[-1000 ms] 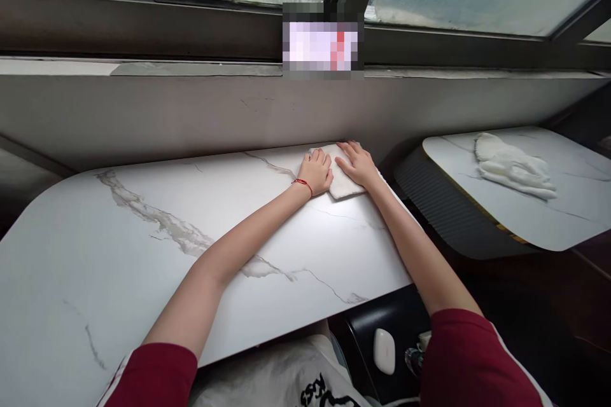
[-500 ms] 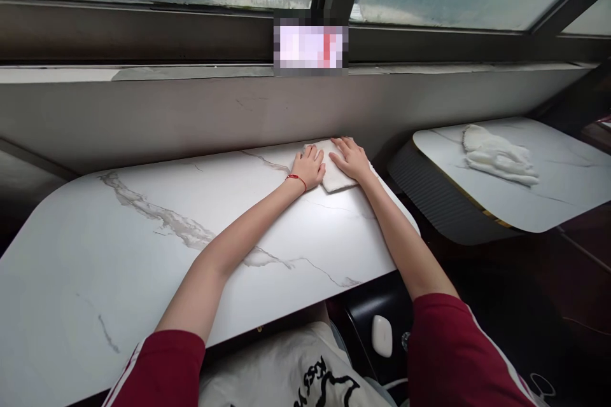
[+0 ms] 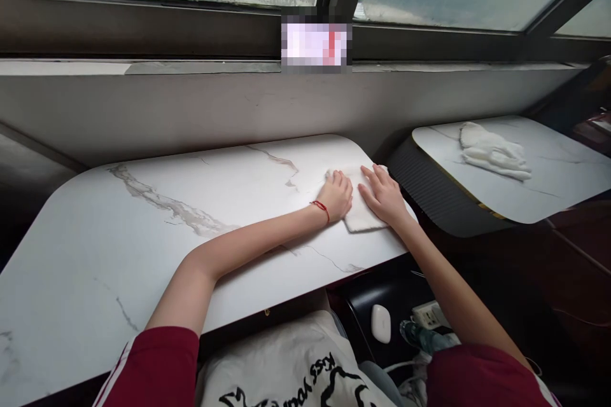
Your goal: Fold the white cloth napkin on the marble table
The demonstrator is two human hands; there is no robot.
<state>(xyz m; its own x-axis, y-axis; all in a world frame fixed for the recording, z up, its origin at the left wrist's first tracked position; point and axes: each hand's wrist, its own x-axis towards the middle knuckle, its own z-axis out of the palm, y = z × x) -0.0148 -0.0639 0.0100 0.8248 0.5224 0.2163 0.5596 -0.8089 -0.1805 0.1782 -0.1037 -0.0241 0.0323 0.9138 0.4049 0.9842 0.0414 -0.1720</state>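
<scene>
A folded white cloth (image 3: 357,219) lies flat on the white marble-patterned table (image 3: 267,181), close to its rounded right end. My left hand (image 3: 336,194), with a red string bracelet at the wrist, grips the cloth's left side with bent fingers held close together. On the cloth's right part rests my right hand (image 3: 386,196), palm down, fingers stretched and spread. Both hands cover part of the cloth, so its far edge is only partly visible.
At the right stands a second marble-patterned table (image 3: 548,194) with a crumpled white cloth (image 3: 496,152) on it. A wall and windows run behind. Below the near edge, a black seat (image 3: 365,296) bears a small white case (image 3: 380,324), a bottle (image 3: 420,336) and a power strip (image 3: 429,315).
Both hands have slid the cloth from the table's far edge toward me and somewhat to the right. The far right corner of the table is now uncovered. The view has shifted slightly.
</scene>
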